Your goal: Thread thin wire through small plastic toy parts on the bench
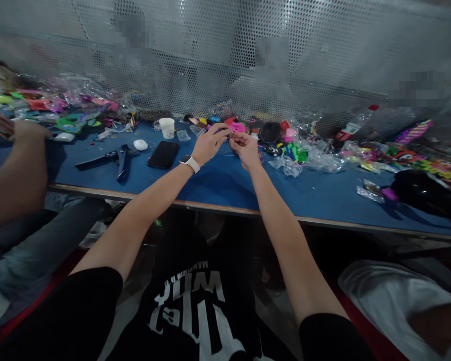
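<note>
Over the blue table (pixel 225 188), my left hand (pixel 210 144) and my right hand (pixel 245 150) come close together, fingertips almost meeting. On the left, thumb and fingers are drawn together at their tips. The right one is closed in a pinch. Whatever small thing lies between the fingertips is too small to make out. Just behind them sits a bright pink piece (pixel 238 127), partly covered by my fingers. A round black dish (pixel 270 133) is to the right of my right hand. My left wrist wears a watch with a pale strap (pixel 194 166).
Left of my hands are a black phone (pixel 164 155), a white paper cup (pixel 167 128) and dark blue pliers-like tools (pixel 122 163). Colourful toys and plastic wrap (pixel 325 160) line the perforated metal panel (pixel 225 60). A co-worker's arm (pixel 26 170) reaches in at left; a red-capped bottle (pixel 355 125) leans at right.
</note>
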`<state>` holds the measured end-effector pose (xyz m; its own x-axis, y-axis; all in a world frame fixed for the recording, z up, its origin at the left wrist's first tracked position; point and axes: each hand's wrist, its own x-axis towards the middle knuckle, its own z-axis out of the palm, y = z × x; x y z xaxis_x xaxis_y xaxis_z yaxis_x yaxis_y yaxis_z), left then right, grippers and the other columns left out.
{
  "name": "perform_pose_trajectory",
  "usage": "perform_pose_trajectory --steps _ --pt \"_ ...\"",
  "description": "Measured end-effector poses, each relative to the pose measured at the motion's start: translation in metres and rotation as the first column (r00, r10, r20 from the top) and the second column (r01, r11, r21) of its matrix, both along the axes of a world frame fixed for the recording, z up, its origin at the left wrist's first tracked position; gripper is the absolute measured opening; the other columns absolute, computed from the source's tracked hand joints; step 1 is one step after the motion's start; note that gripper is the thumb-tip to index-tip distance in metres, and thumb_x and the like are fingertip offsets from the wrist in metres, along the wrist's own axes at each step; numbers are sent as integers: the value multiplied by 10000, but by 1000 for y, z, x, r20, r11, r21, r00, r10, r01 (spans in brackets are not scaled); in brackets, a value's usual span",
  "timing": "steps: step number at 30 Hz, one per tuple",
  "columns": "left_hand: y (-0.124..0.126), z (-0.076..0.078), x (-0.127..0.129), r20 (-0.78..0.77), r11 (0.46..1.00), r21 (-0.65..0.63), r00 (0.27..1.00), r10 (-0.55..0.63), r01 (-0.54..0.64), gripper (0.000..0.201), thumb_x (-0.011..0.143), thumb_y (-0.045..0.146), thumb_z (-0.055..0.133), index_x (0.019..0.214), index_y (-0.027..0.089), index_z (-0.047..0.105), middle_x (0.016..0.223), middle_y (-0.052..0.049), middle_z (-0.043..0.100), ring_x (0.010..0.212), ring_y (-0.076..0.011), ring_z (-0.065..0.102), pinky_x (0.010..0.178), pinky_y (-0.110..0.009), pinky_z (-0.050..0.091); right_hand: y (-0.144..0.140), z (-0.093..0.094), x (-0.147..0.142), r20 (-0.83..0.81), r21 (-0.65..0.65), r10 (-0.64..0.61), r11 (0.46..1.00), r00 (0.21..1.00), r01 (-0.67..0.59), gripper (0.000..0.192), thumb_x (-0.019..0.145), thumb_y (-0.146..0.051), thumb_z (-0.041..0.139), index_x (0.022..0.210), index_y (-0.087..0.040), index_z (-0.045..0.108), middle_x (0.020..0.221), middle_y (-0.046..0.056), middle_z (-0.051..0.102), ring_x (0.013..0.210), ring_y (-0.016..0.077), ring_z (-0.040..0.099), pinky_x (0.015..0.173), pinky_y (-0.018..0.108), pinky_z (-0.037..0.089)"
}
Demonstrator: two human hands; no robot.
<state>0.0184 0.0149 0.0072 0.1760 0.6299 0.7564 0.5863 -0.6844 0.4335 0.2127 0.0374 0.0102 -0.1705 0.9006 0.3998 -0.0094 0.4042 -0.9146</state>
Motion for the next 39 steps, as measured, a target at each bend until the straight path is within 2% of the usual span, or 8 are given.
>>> perform_pose_trajectory --steps 4,7,13,19,27,31,36,39 --pt "4 -3 -1 -25 1000 14 1000 -2 3 298 1184 286 677 1417 276 863 1644 -158 738 1449 -331 765 1082 -420 702 0 -1 -1 2 9 -15 1000 1000 15 690 672 -754 1113 1047 -305 748 991 50 797 1000 265 764 901 424 677" --pt "10 -7 -1 -60 1000 12 998 -2 3 334 1182 227 649 1438 259 861 1657 -164 745 1452 -332 772 1118 -441 693 1 -1 2 -3 17 2 1000 1000 -2 684 708 -718 1116 1133 -319 759 1055 64 817 1092 288 786 913 430 694" --pt "15 -7 -3 -37 1000 2 999 -26 26 292 1182 213 638 1305 229 902 1460 -147 842 1389 -299 795 1248 -487 643 0 1 7 10 70 13 997 1000 -13 702 674 -692 1148 1124 -327 751 1059 73 810 1147 321 782 942 462 708" --pt "15 -2 -6 37 998 -46 998 -49 50 169 1146 331 770 1177 255 918 1308 -122 855 1266 -299 816 1157 -485 672 -10 7 8 64 86 -6 996 998 0 586 731 -565 1155 1086 -319 759 1115 88 808 1245 355 780 980 487 717" --pt "17 -3 -5 63 992 -83 994 -87 92 158 1109 202 759 1114 230 914 1252 -118 889 1222 -287 825 1173 -481 642 -13 9 9 72 101 -36 994 997 28 516 781 -513 1138 1090 -317 774 1195 93 838 1299 364 784 1042 516 728" --pt "14 0 -5 118 984 -140 989 -93 109 129 1093 222 781 1090 234 910 1184 -106 907 1179 -285 830 1177 -487 638 -13 9 9 84 152 -74 987 994 60 465 820 -511 1115 1080 -315 783 1156 85 842 1292 362 799 1095 529 724" --pt "21 -9 0 227 952 -201 956 -186 233 142 1115 251 761 1135 200 892 1056 -101 899 1058 -246 841 1042 -427 672 -6 4 13 101 227 -105 971 989 80 358 862 -450 1064 1019 -292 784 1091 88 831 1219 352 811 1114 556 713" --pt "26 -15 1 265 938 -213 940 -214 273 166 1132 258 737 1162 184 882 1032 -109 893 1017 -234 845 1001 -404 677 4 -2 15 148 284 -114 956 982 68 374 903 -556 1009 1044 -290 786 1091 90 837 1198 358 821 1110 586 722"
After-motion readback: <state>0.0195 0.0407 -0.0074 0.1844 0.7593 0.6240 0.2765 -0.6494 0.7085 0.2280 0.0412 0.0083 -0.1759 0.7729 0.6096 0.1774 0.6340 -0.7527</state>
